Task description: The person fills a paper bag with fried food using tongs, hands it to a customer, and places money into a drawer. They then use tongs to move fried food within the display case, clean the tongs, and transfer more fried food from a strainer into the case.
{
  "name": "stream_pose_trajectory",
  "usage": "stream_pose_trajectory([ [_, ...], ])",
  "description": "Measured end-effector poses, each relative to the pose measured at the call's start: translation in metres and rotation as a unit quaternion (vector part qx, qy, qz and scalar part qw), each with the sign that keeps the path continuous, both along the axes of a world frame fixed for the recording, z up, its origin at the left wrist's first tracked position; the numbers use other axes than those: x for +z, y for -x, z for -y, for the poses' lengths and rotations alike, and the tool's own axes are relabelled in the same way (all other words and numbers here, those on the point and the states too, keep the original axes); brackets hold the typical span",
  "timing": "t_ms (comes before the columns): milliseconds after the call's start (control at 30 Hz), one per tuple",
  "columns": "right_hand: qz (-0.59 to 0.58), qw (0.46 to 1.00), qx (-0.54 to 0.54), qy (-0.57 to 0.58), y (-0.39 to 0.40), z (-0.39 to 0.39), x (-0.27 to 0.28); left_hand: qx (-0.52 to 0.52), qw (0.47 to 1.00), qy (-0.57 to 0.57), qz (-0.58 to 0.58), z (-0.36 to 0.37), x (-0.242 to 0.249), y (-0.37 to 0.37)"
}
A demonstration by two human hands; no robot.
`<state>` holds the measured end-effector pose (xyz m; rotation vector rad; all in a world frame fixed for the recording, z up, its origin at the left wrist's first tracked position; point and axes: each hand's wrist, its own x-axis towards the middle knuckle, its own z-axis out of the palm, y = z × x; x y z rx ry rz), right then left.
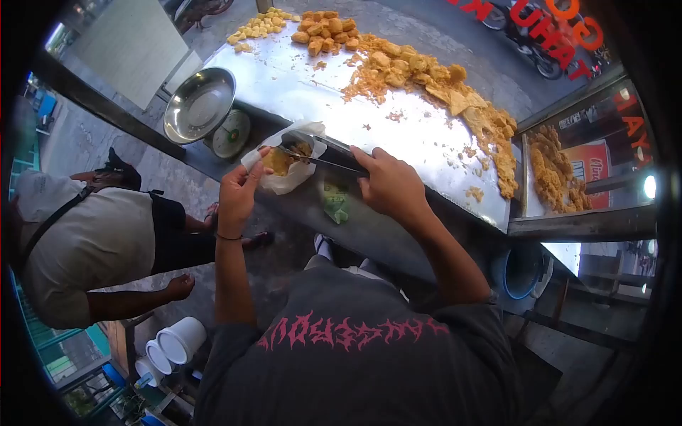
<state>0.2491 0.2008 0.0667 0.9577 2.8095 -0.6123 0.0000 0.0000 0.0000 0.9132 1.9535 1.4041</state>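
Note:
My left hand [241, 190] pinches the near side of a white paper bag [288, 183], with its thumb and finger at the opening. Inside the bag lies yellowish-brown fried food [279, 162]. My right hand [392, 181] is wrapped round the dark handle of a metal tool [327, 163], whose far end reaches into the bag over the food. Whether the tool is tongs or scissors I cannot tell. Beyond both hands, a shiny metal counter [298, 92] bears heaps of fried pieces [398, 64] along its far edge.
A round metal pan [201, 106] sits on a scale [231, 133] left of the bag. A green packet [335, 202] lies below it. Another person [85, 238] stands at the left, near white buckets [181, 339]. A glass case [568, 167] flanks the counter's right end.

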Motion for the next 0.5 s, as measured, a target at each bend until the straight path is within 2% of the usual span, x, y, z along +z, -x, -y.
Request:
stream_pose_trajectory([
  [67, -0.036, 0.999, 0.001, -0.016, -0.008, -0.003, -0.007, 0.071, 0.990, -0.047, -0.115, -0.005, -0.012, 0.001],
  [167, -0.113, 0.983, -0.007, 0.145, -0.057, -0.041, 0.019, 0.097, 0.950, 0.139, -0.263, -0.012, 0.017, -0.027],
  [200, -0.226, 0.959, -0.025, 0.168, -0.072, -0.049, 0.018, 0.105, 0.956, 0.125, -0.244, -0.011, 0.021, -0.029],
  [233, -0.220, 0.966, -0.057, 0.122, -0.080, -0.058, 0.037, 0.109, 0.966, 0.090, -0.216, -0.014, 0.014, -0.025],
  [267, -0.139, 0.986, -0.096, 0.019, -0.084, -0.070, 0.053, 0.113, 0.974, 0.056, -0.189, -0.013, 0.001, -0.017],
  [333, -0.069, 0.974, -0.132, -0.171, -0.091, -0.100, 0.044, 0.111, 0.982, 0.034, -0.150, -0.014, 0.000, -0.014],
  [367, -0.041, 0.964, -0.146, -0.218, -0.091, -0.117, 0.033, 0.106, 0.984, 0.044, -0.139, -0.016, 0.009, -0.015],
  [500, 0.009, 0.959, -0.141, -0.246, -0.071, -0.159, -0.011, 0.069, 0.973, 0.141, -0.167, -0.019, 0.021, -0.010],
])
